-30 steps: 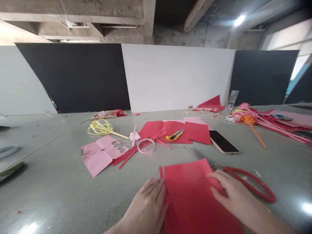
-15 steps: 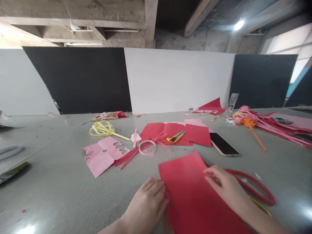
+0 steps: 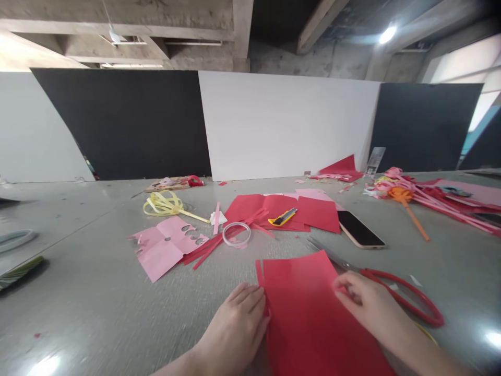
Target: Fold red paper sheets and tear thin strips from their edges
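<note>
A red sheet of paper (image 3: 309,308) lies before me on the table, running off the lower edge of the view. Along its left side a narrow red paper strip (image 3: 259,272) shows, with a thin gap between them at the top. My left hand (image 3: 238,318) is closed over this strip, fingers together and palm side hidden. On the sheet's right edge, my right hand (image 3: 360,292) pinches the paper between thumb and fingers. Red-handled scissors (image 3: 407,295) lie beside and partly behind my right hand, blades pointing away to the left.
Beyond the sheet are a tape roll (image 3: 236,235), a yellow utility knife (image 3: 282,217) on red paper (image 3: 324,214), and a phone (image 3: 360,230). Cut pink paper (image 3: 164,248) and a yellow paper-strip flower (image 3: 166,204) lie left. An orange paper flower (image 3: 401,195) and strips lie right.
The red sheet has shifted slightly right with my right hand, and a gap now shows between it and the left strip. More of the scissors is visible. My left hand has barely moved.
</note>
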Tool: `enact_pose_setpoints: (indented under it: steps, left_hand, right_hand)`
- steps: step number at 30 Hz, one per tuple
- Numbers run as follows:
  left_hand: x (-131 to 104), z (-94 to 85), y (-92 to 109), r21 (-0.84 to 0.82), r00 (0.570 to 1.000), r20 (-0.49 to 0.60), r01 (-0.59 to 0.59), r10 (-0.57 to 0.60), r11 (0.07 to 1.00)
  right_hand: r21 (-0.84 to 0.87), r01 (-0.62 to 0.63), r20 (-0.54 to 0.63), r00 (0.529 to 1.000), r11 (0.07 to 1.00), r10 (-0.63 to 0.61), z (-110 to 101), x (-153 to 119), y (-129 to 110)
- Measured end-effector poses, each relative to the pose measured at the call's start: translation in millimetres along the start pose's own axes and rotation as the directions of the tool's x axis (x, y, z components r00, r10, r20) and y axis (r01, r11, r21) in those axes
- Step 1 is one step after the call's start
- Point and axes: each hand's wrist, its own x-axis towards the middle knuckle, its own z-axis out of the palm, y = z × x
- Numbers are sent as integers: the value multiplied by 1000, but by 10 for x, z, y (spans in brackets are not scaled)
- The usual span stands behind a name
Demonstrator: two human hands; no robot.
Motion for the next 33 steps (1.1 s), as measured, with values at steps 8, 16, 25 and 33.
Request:
enact_pose_setpoints:
  steps: [8, 16, 25, 33]
  left_hand:
    - [-4, 9, -11, -4, 999, 40, 16, -16, 1000]
    - [-17, 10, -13, -23, 998, 50, 28, -26, 999]
    - [18, 6, -137, -120, 977, 141, 180, -163, 976]
    - [9, 14, -121, -140, 988, 124, 111, -94, 984]
  right_hand:
    - [21, -25, -41, 999, 999, 26, -72, -77, -95]
    - [3, -40, -21, 999, 999, 40, -72, -113, -65]
    - [110, 101, -118, 989, 989, -88, -15, 46, 23]
    - [166, 16, -31, 999, 986, -11, 25, 92, 84]
